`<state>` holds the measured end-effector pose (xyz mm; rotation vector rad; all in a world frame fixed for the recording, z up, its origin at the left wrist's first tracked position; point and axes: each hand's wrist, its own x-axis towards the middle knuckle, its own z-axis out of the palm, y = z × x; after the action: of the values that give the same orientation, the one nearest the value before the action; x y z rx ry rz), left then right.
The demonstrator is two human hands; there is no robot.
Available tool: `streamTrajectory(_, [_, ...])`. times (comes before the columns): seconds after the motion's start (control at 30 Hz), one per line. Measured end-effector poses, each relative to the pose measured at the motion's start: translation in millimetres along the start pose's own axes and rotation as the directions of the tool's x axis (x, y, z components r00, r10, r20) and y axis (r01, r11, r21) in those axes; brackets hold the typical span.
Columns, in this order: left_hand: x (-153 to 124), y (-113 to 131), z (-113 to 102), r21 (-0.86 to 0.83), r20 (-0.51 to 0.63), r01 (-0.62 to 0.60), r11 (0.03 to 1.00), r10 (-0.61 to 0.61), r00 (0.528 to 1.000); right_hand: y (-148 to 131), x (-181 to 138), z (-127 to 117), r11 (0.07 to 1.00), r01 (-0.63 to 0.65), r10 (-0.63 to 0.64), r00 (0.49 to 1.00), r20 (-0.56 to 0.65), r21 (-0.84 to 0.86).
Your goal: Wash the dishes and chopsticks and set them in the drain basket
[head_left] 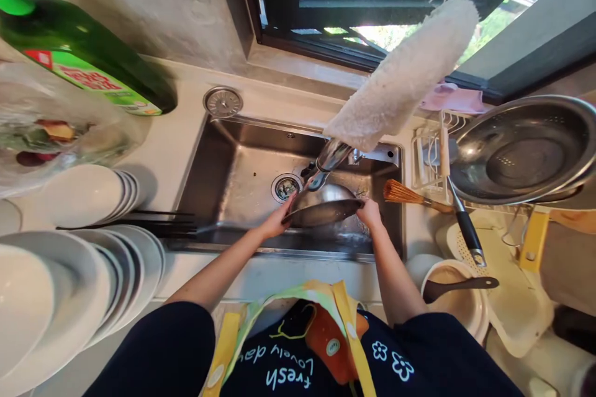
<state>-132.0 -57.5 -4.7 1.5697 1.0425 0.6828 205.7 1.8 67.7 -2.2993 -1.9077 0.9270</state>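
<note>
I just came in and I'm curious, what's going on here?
A person is holding a metal bowl over a steel sink with the left hand and right hand, right by the tap. White plates stand to the left, and a big metal colander sits to the right.
</note>
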Motion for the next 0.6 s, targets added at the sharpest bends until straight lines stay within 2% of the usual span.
streamTrajectory(0.1, [0, 8, 6, 0.011, -0.013, -0.004, 1.000, 0.004, 1.000, 1, -28, -4, 0.997, -0.006, 0.011, 0.998, -0.061, 0.080])
streamTrajectory(0.17, [0, 16, 7, -0.037, -0.064, 0.035, 0.999, -0.038, 0.997, 0, -41, -5, 0.979, 0.025, 0.010, 0.985, -0.170, 0.204])
streamTrajectory(0.27, [1, 31, 3, -0.097, -0.186, 0.188, 0.977, -0.203, 0.961, -4, -57, -7, 0.914, 0.143, 0.012, 0.926, -0.376, 0.379])
streamTrajectory(0.33, [1, 43, -1, -0.105, -0.240, 0.263, 0.959, -0.281, 0.929, -6, -70, -9, 0.869, 0.249, -0.018, 0.880, -0.475, 0.427])
streamTrajectory(0.47, [-3, 67, -4, -0.130, -0.294, 0.245, 0.961, -0.274, 0.916, -4, -97, -14, 0.792, 0.388, -0.030, 0.796, -0.605, 0.472])
streamTrajectory(0.6, [-12, 86, -2, -0.042, -0.332, 0.243, 0.969, -0.243, 0.912, 1, -115, -9, 0.748, 0.432, -0.010, 0.766, -0.642, 0.504])
